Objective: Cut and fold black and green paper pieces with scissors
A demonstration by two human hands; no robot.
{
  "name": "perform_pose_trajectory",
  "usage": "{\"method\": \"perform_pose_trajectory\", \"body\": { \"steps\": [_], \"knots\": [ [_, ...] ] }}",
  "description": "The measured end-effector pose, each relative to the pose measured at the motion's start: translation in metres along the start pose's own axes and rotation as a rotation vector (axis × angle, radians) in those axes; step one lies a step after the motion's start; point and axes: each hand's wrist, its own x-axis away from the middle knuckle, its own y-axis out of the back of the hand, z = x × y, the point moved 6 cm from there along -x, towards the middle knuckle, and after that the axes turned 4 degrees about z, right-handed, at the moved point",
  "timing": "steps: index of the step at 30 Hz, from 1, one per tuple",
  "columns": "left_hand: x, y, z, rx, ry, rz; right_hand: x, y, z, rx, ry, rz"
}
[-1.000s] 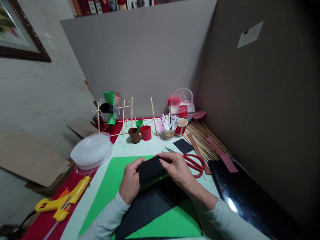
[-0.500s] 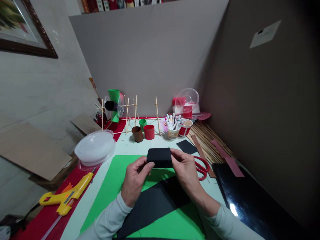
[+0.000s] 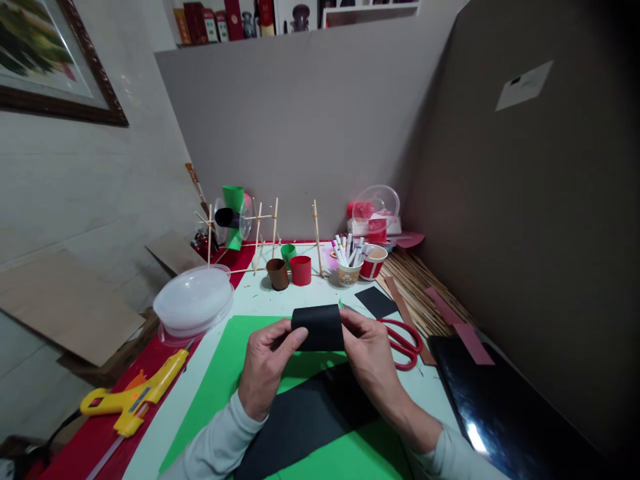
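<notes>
Both of my hands hold a piece of black paper [image 3: 318, 327] curled into a short tube, lifted just above the table. My left hand [image 3: 267, 367] pinches its left end with thumb and fingers. My right hand [image 3: 369, 357] grips its right end. Beneath them lies a green sheet [image 3: 225, 373] with a larger black sheet [image 3: 305, 417] on top of it.
Red scissors [image 3: 403, 340] and a small black paper piece [image 3: 377, 301] lie right of my hands. A yellow glue gun [image 3: 133, 400] and a clear plastic lid [image 3: 193, 300] sit at left. Brown, green and red paper cups [image 3: 290, 270], marker cups [image 3: 353, 263] and a stick frame stand behind.
The black paper went from a loosely folded piece to a rolled tube held level between both hands. The view also tilted up a little.
</notes>
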Motion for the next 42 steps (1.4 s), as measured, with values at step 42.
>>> {"method": "perform_pose_trajectory", "body": {
  "steps": [42],
  "knots": [
    [-0.001,0.005,-0.009,0.201,0.086,-0.128,0.008,0.013,0.010,0.361,0.097,-0.126]
  ]
}}
